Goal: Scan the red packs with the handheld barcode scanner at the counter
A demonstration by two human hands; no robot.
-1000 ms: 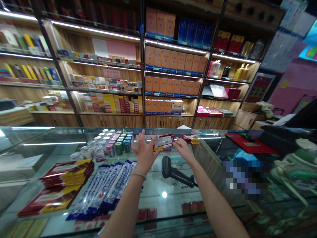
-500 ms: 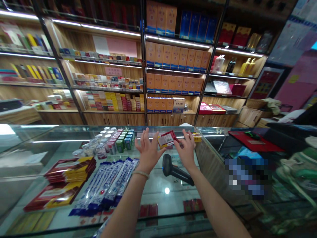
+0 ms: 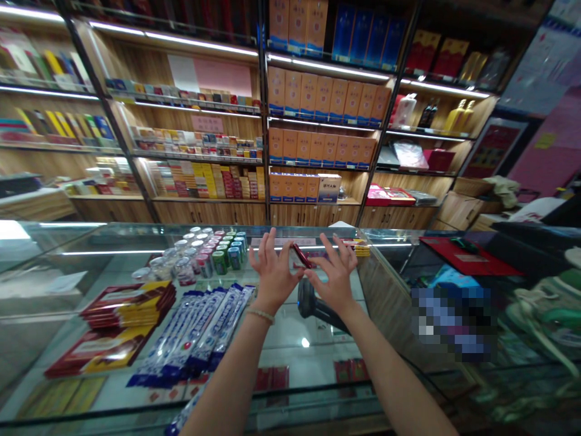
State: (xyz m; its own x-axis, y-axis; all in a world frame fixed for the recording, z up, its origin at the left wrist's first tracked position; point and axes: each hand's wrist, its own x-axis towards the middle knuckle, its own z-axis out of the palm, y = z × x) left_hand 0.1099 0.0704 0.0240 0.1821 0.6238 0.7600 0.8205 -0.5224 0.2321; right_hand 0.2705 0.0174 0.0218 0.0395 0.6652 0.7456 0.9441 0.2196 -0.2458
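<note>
Both hands, left [image 3: 271, 271] and right [image 3: 334, 277], pinch a flat glossy red pack [image 3: 302, 255] edge-on between thumbs and fingertips, other fingers splayed, above a black plastic scanner [image 3: 313, 307] on the glass counter [image 3: 318, 351]. Left: shiny blue-white wrapped sticks [image 3: 200, 333], small round jars [image 3: 213, 257]. Far shelves: orange cartons [image 3: 318, 97], print unreadable.

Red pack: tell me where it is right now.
Head view, centre: the red pack is held edge-on between the left hand and right hand, above the counter, just over the scanner and right of the jars.
</note>
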